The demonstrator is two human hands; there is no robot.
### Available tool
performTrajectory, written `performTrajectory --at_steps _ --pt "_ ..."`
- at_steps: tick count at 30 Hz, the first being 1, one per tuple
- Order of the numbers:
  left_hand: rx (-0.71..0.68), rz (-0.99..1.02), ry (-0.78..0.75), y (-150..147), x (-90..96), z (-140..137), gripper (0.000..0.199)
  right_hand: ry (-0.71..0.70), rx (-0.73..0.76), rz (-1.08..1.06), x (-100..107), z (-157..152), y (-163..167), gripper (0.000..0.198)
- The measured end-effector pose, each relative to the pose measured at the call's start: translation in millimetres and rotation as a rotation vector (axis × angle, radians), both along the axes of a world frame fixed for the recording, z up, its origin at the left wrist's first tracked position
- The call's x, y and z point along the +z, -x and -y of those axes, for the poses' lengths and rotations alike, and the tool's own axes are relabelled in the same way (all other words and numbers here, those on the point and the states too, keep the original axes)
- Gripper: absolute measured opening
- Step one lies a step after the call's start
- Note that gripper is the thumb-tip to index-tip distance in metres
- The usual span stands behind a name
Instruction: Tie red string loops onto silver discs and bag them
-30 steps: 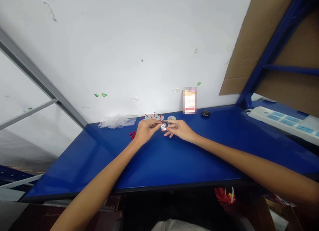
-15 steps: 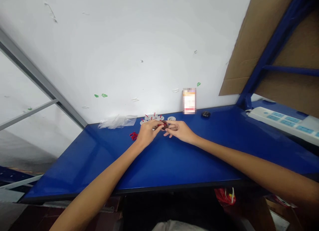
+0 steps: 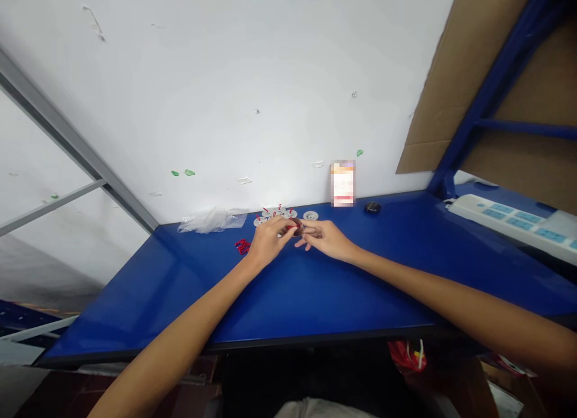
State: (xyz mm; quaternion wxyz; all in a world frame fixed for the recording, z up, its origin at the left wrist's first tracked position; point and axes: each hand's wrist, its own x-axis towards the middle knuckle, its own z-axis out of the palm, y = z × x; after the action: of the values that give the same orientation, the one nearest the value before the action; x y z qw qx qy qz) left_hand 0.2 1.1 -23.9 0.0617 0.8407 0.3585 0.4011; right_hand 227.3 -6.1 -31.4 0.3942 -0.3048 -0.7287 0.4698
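Above the blue table, my left hand [image 3: 267, 239] pinches a small round disc [image 3: 298, 226] with a dark reddish face and some red cord at it. From the other side, my right hand [image 3: 331, 238] grips the same disc's edge between thumb and forefinger, its lower fingers hanging loose. My fingers cover part of the disc, so its details are hard to make out. Just beyond my left hand lie several pale round discs with red loops [image 3: 279, 212]. One more pale disc [image 3: 311, 215] lies to their right. A bunch of red cords [image 3: 242, 246] rests left of my left hand.
Clear plastic bags [image 3: 211, 220] lie at the table's back left. A blurred upright box [image 3: 343, 184] and a black computer mouse [image 3: 372, 207] are at the back right. A white power strip [image 3: 514, 217] lies at the far right. A white wall [image 3: 216, 93] rises behind.
Almost nothing differs. The disc has tilted slightly between my fingers, and both hands stay in nearly the same place.
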Motion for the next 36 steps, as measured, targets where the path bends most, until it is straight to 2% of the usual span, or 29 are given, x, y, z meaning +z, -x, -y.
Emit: performTrajectory --at_steps 6,12,18,23,28,33,36 --pt "0.012 0.044 0.064 -1.2 -1.8 -0.3 0.022 -0.070 -0.010 0.042 -3.0 -2.3 1.5 0.050" --pt "0.058 0.106 0.086 -3.2 -3.6 -0.8 0.021 -0.085 -0.007 0.042 -4.4 0.3 4.3 0.051" --pt "0.055 0.185 0.121 -7.2 -2.4 3.4 0.018 -0.102 -0.071 0.016 -3.4 -1.6 1.6 0.045" --pt "-0.040 0.457 0.391 -13.2 1.3 7.0 0.023 -0.152 -0.192 -0.033 -3.2 -5.0 -4.3 0.037" --pt "-0.216 0.587 0.665 -10.4 2.3 0.6 0.039 -0.392 -0.278 0.063 3.8 -3.7 -11.5 0.021" --pt "-0.221 0.609 0.754 -8.7 1.9 -2.1 0.046 -0.492 -0.273 0.176 3.0 -6.4 -16.8 0.029" --pt "-0.226 0.586 0.784 -8.2 3.2 -1.1 0.048 -0.577 -0.262 0.203 3.0 -7.8 -19.6 0.025"
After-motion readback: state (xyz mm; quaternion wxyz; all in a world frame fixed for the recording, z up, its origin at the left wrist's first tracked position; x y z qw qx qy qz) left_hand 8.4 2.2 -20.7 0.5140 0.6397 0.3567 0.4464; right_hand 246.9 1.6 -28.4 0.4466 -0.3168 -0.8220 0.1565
